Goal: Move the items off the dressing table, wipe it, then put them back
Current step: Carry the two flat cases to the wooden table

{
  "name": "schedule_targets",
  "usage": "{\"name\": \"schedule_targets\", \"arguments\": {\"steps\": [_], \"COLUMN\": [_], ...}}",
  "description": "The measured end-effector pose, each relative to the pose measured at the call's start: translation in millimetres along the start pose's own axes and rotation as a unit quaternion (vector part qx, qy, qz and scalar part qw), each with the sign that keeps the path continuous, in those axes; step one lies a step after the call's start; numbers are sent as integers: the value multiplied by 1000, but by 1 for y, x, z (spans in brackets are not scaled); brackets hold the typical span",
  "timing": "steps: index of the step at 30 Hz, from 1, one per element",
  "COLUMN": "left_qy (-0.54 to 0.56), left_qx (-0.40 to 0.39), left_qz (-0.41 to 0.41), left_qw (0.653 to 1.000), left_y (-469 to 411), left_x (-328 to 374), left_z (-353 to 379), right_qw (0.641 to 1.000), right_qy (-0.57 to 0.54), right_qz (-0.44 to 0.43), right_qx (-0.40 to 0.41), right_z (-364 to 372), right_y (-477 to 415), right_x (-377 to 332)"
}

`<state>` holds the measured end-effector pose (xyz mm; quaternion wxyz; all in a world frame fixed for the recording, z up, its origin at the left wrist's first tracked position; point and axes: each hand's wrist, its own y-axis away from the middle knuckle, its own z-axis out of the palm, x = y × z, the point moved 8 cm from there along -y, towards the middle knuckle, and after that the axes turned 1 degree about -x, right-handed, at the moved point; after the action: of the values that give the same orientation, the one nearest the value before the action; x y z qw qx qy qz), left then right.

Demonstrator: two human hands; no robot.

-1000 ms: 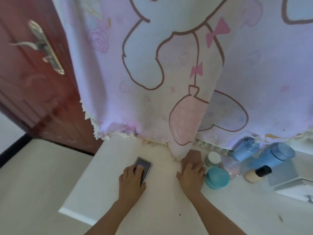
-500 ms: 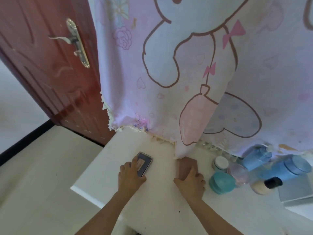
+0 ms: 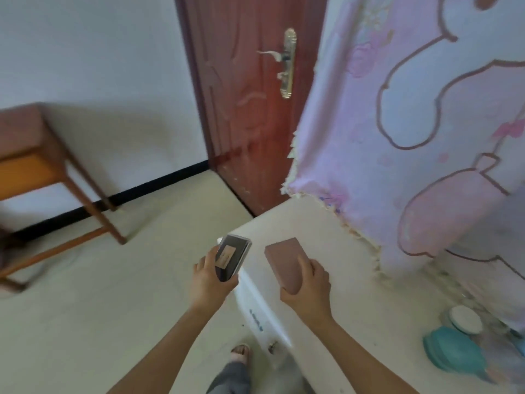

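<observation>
Left hand (image 3: 211, 281) grips a dark case (image 3: 231, 258); right hand (image 3: 308, 285) grips a pink box (image 3: 284, 261) above the dressing table's (image 3: 326, 237) left end

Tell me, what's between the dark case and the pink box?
Just bare dressing table, near its edge, in the head view. The left hand holds the dark case, the right hand the pink box.

Glossy red wooden door (image 3: 250, 123), metal handle (image 3: 287, 62), soft printed cloth (image 3: 412, 143), matt pink box (image 3: 284, 261), shiny plastic case (image 3: 232, 257), smooth white table (image 3: 349, 297).
</observation>
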<state>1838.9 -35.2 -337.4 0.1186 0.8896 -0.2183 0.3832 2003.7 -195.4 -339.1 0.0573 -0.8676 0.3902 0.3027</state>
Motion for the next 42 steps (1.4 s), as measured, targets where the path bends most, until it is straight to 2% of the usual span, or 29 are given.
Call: {"name": "schedule_targets", "arguments": {"steps": [7, 13, 21, 29, 37, 42], "left_qy": [28, 56, 43, 86, 70, 55], "left_qx": [130, 218, 303, 384, 454, 471], "left_qz": [-47, -72, -54, -123, -127, -138], "left_qw": [990, 972, 951, 911, 879, 870], "left_y": [14, 14, 26, 42, 16, -38], "left_x": [-73, -127, -224, -308, -339, -355], "left_z": [-107, -197, -346, -443, -520, -577], "right_qw": [980, 957, 920, 885, 854, 847], "right_qy": [11, -9, -13, -17, -11, -53], "right_qz": [-198, -290, -389, -464, -518, -529], "right_qx": [-23, -33, -35, -46, -41, -33], "right_z": [37, 77, 163, 224, 260, 279], "right_y": [8, 21, 45, 60, 18, -31], "right_x": [-120, -226, -388, -507, -603, -669]}}
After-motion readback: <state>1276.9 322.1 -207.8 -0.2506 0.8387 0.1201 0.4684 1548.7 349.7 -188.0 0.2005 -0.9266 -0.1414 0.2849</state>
